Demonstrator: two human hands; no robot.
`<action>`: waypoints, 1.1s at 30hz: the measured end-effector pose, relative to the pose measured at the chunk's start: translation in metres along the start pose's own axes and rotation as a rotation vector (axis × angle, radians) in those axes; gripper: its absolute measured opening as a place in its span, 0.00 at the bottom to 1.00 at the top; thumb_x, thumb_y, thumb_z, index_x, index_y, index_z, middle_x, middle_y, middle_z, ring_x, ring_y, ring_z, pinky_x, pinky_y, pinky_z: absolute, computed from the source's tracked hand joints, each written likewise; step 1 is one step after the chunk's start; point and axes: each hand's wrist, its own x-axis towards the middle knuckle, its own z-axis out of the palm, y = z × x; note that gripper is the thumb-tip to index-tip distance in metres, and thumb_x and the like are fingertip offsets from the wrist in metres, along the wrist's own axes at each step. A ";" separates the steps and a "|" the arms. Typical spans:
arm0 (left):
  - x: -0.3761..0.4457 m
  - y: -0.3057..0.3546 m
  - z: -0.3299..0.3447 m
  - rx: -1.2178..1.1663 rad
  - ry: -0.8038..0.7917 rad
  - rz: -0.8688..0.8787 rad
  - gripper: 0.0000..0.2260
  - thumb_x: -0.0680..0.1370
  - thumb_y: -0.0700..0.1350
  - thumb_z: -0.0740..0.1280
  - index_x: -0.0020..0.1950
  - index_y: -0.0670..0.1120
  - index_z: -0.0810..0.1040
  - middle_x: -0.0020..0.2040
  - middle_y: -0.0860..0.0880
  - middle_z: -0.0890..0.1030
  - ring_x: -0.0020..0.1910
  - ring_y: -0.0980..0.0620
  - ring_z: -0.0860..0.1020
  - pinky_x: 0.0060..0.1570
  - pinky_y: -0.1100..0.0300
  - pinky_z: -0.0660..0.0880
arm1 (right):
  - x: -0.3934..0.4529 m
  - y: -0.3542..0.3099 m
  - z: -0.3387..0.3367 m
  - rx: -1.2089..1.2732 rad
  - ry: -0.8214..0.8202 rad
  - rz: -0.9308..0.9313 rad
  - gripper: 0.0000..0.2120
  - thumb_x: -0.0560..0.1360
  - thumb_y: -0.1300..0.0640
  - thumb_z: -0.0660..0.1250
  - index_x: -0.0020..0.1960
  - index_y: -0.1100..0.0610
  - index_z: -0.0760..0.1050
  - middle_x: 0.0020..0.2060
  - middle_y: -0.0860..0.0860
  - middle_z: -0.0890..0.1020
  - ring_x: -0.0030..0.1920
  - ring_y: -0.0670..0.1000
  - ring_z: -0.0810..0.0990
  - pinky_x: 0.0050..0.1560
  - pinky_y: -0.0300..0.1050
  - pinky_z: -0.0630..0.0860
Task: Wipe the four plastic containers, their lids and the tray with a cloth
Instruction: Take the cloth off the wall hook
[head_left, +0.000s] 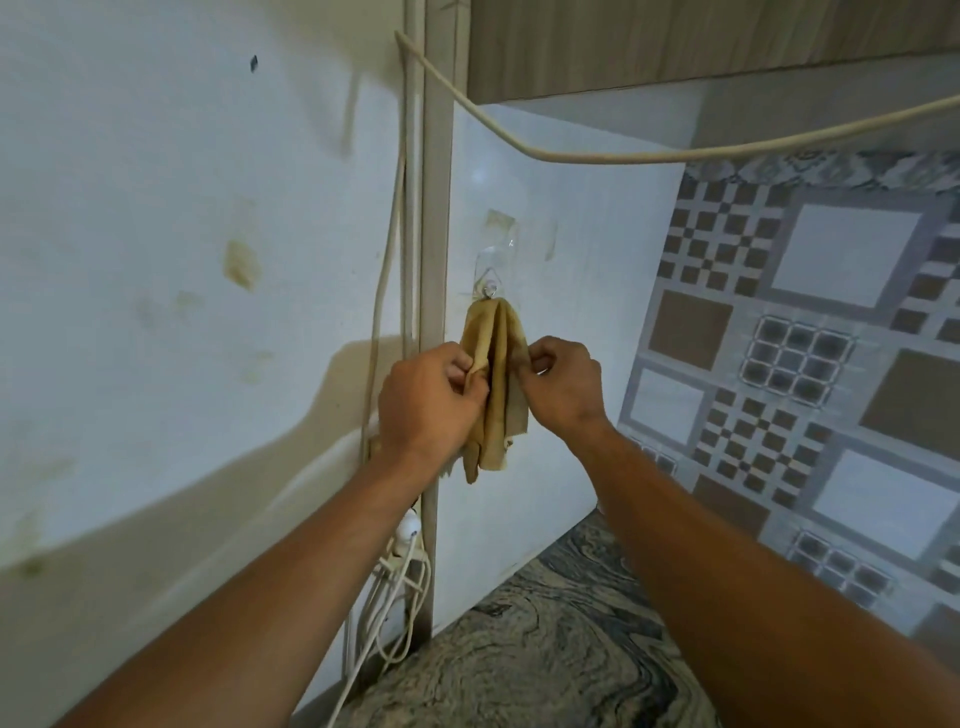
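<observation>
A yellow-brown cloth (497, 343) hangs in folds from a small clear stick-on hook (490, 288) on the white wall. My left hand (428, 402) pinches the cloth's left edge, fingers curled round a fold. My right hand (563, 387) pinches its right edge at the same height. The cloth's lower end dangles below both hands. No containers, lids or tray are in view.
A marbled stone countertop (545, 644) lies below, against a patterned tile wall (810, 364) on the right. A beige cable (597, 153) sags across above the hook. A plug and white cords (400, 551) hang by the vertical trim. A cabinet (701, 41) overhangs at top.
</observation>
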 end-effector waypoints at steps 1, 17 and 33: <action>0.001 0.003 -0.003 -0.028 0.019 0.011 0.03 0.77 0.48 0.76 0.44 0.51 0.84 0.34 0.60 0.81 0.35 0.57 0.82 0.41 0.52 0.83 | 0.000 -0.002 -0.006 0.023 0.040 -0.011 0.04 0.81 0.56 0.70 0.48 0.54 0.82 0.37 0.42 0.81 0.38 0.40 0.79 0.38 0.27 0.71; 0.000 0.057 -0.041 -1.008 -0.778 -0.284 0.09 0.67 0.35 0.62 0.37 0.48 0.65 0.32 0.51 0.67 0.30 0.54 0.69 0.31 0.61 0.68 | -0.076 -0.010 -0.160 0.381 -0.044 0.060 0.09 0.83 0.57 0.67 0.44 0.51 0.77 0.34 0.45 0.82 0.36 0.46 0.82 0.36 0.42 0.77; -0.086 0.166 -0.005 -0.819 -1.255 -0.004 0.08 0.79 0.48 0.68 0.46 0.48 0.86 0.41 0.52 0.86 0.40 0.56 0.84 0.42 0.64 0.80 | -0.210 0.042 -0.248 0.630 -0.068 0.285 0.06 0.81 0.53 0.69 0.52 0.55 0.79 0.42 0.52 0.84 0.40 0.50 0.83 0.41 0.45 0.80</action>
